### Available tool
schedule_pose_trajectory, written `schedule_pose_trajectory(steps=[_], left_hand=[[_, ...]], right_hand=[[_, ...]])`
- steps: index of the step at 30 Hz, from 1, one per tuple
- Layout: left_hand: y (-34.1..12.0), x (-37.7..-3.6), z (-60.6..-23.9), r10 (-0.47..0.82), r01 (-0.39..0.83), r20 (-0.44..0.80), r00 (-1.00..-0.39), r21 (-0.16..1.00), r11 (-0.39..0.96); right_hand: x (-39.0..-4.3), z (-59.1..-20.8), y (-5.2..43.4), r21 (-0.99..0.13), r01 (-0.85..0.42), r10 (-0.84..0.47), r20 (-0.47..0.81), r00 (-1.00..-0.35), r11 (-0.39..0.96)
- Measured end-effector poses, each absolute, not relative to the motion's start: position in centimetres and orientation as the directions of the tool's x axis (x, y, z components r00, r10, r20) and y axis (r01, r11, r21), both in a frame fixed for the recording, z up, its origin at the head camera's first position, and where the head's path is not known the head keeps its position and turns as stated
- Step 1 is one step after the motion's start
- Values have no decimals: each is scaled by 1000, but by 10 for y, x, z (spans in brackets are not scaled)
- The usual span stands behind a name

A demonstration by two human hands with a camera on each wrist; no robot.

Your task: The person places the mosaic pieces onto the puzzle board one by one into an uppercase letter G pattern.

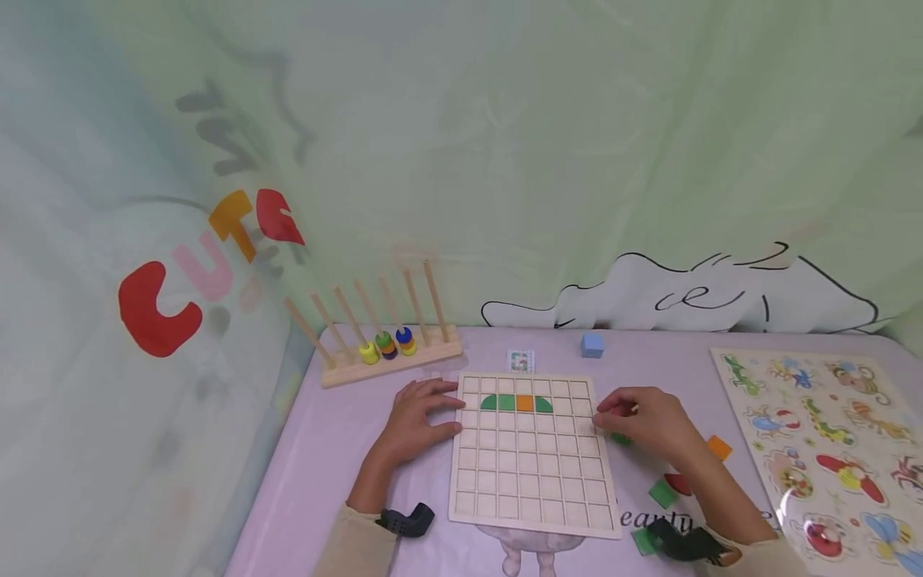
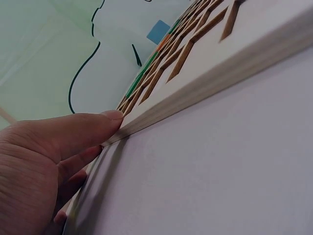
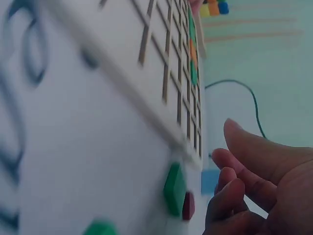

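A pale wooden grid board (image 1: 535, 486) lies on the table between the hands. In one of its upper rows sit a green rounded piece (image 1: 489, 402), a green square (image 1: 507, 403), an orange square (image 1: 524, 403) and another green rounded piece (image 1: 544, 405). My left hand (image 1: 414, 423) rests at the board's left edge, fingers spread and thumb touching the side in the left wrist view. Beside the right edge is my right hand (image 1: 647, 418), fingers loosely bent; the right wrist view shows a gap between thumb and fingers with nothing in it. Below it lies a green piece (image 3: 175, 190).
Loose green (image 1: 663, 494), red (image 1: 679, 483) and orange pieces (image 1: 719, 448) lie around the right forearm. Behind the board are a small pattern card (image 1: 521, 361), a blue cube (image 1: 592, 346) and a peg stand with coloured beads (image 1: 346, 374). An animal puzzle board (image 1: 829, 417) lies far right.
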State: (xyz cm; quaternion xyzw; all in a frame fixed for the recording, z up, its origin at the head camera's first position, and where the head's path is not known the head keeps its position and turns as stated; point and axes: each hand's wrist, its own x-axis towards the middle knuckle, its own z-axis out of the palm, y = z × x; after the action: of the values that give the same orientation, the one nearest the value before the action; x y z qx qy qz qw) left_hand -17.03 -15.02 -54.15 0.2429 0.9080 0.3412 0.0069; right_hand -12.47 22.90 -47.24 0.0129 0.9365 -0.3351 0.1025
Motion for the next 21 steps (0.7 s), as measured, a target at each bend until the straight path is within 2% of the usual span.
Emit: schedule_pose_trajectory(steps=[7,21], left_hand=[[-150,-170,-544,445,451,176,-878,612,649],[-149,-168,-539,444,426,141,-885,631,648]], right_hand=[[-117,-483,257,-578,135,-3,-230,-973,805],[-116,-485,251,-565,147,-11,-267,-964,812]])
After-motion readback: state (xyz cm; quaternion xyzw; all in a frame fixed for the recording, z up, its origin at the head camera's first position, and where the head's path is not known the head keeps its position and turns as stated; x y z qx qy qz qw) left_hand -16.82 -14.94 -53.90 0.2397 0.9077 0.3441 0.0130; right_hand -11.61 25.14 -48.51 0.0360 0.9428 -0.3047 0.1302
